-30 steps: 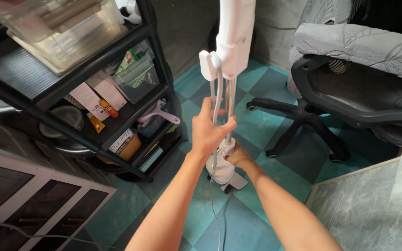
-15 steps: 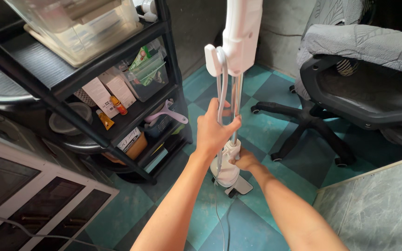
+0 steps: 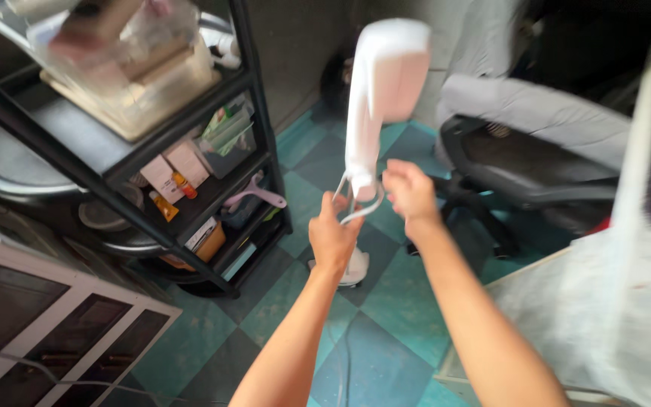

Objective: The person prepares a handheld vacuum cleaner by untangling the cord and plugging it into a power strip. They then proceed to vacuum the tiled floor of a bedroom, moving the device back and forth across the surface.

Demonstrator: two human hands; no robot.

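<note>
Left hand (image 3: pixel 333 237) clenched around pole of upright white garment steamer (image 3: pixel 382 90) standing on teal checkered floor (image 3: pixel 280 301). Right hand (image 3: pixel 410 192) near steamer's loop handle, grip unclear through blur. Black shelf rack (image 3: pixel 258 136) left, office chair (image 3: pixel 536 151) right.

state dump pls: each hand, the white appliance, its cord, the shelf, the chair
left hand: closed around the pole and cord below the head.
right hand: raised beside the head, fingers curled, grip unclear through blur.
white stand appliance: upright, base on the checkered floor.
cord: looped under the head, loose.
black shelf rack: standing, shelves loaded.
office chair: upright, seat unoccupied, grey cloth over the back.
</note>
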